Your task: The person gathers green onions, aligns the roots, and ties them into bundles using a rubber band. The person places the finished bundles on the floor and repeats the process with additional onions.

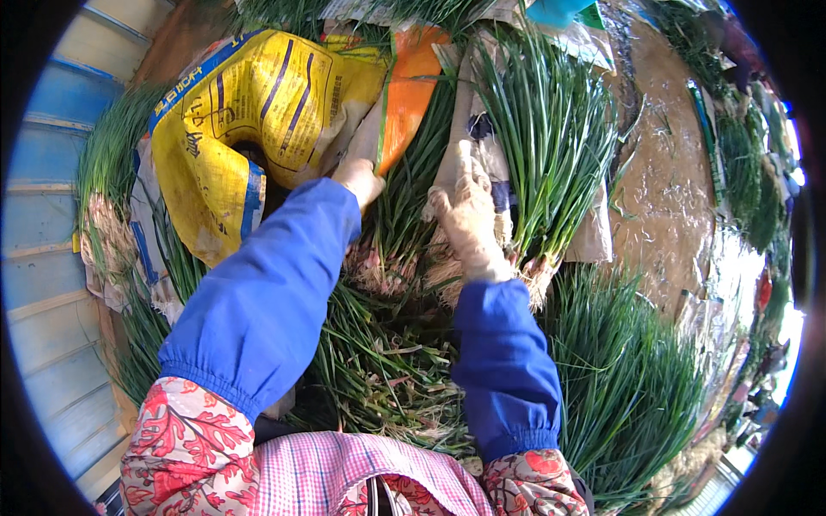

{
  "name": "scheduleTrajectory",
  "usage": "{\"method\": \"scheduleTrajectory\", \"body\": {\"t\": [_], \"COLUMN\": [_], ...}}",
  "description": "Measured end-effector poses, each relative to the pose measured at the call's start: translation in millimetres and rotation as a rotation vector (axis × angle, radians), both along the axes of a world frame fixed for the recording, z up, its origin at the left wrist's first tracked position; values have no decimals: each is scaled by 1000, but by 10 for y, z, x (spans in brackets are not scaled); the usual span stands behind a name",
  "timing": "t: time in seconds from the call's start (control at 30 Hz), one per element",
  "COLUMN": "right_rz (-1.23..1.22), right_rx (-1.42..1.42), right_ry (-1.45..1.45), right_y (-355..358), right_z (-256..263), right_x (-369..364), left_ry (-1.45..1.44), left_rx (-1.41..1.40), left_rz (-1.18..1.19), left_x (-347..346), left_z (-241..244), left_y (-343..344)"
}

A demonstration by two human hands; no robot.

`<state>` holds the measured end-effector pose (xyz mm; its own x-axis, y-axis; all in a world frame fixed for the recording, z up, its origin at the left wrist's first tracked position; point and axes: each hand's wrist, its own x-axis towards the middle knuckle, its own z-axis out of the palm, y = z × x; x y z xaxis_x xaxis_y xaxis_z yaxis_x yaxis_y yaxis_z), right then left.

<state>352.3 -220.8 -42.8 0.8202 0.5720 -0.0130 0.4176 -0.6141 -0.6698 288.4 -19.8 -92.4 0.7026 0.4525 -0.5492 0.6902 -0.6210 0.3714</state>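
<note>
My left hand (360, 183) is at the lower end of an orange and beige woven sack flap (408, 90), fingers closed on its edge. Under that flap lies a bunch of green onions (387, 248), pale roots towards me. My right hand (468, 216) rests on a beige woven sack strip (455, 151), index finger stretched forward; whether it grips the strip is hidden. Just right of it lies a larger bunch of green onions (548, 148), its leaves pointing away. Blue sleeve covers reach both wrists.
A yellow woven sack (258, 116) with printing bulges at the left. Loose green leaves (387, 361) pile before my lap. More green onions lie at the right (619, 380) and far left (106, 206). Wet brown ground (671, 148) stretches right; a blue and white slatted panel (51, 226) stands left.
</note>
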Motion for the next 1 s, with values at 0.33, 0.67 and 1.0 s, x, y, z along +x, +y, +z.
{"method": "scheduleTrajectory", "body": {"t": [0.33, 0.67, 1.0], "right_rz": [151, 314, -504], "right_rx": [-498, -442, 979], "right_ry": [-299, -361, 110], "right_y": [-172, -252, -879], "right_z": [-367, -606, 61], "right_x": [60, 21, 324], "left_ry": [-343, -218, -781], "left_rx": [291, 341, 379], "left_rz": [127, 280, -465], "left_x": [-517, -1531, -619], "left_z": [380, 838, 1023], "left_y": [1170, 1990, 707]}}
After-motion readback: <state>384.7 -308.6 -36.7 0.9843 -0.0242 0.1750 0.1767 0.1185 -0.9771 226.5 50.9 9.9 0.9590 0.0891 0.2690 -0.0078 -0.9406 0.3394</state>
